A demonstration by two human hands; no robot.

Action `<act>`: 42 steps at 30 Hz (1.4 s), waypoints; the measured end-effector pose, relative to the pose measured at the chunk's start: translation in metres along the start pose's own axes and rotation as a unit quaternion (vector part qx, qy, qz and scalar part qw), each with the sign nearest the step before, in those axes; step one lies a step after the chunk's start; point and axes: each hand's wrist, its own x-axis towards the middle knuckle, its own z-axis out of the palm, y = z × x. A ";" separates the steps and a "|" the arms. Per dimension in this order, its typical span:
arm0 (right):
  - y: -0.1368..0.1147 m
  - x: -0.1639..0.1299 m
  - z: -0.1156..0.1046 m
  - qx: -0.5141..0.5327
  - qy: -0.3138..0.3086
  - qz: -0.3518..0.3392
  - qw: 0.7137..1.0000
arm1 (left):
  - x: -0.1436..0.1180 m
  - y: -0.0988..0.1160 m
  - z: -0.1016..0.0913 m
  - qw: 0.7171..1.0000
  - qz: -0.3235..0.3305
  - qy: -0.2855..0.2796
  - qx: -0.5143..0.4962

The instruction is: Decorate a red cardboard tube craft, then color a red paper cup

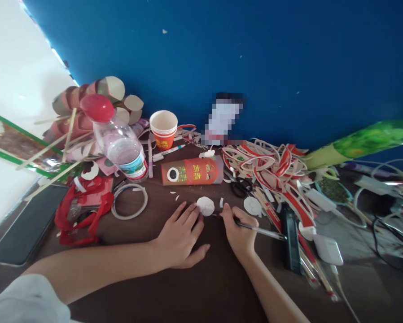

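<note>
Your right hand (240, 229) grips a clear-barrelled pen (260, 230) between thumb and fingers, its tip pointing left, close to the lower right edge of a white paper disc (205, 206); whether it touches the paper is too small to tell. Your left hand (184, 235) lies palm down with its fingers loosely spread, holding nothing, the fingertips at the disc's left edge. The disc lies flat on the dark table (201, 287) between your hands, a wavy line on it, so the step in hand seems to be drawing on it; the next stroke probably calls for light pressure from your left fingertips and a steady pen. Right of your pen hand is a second disc (252, 206), also with curved lines, near black scissors (241, 187). Just beyond the first disc, an orange-red paper tube (192, 171) lies on its side with a black-and-white eye and yellow characters that look like the double-happiness sign. Behind it stand nested paper cups (163, 130), orange-red with yellow marks you cannot make out from here; left of them, a red-capped bottle (119, 143) leans, its blue label unreadable, and a white marker (169, 152) carries lettering too small to read
</note>
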 end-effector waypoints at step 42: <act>-0.019 0.012 -0.015 0.121 -0.253 0.040 0.959 | 0.017 -0.017 -0.004 0.897 -0.210 0.125 -0.368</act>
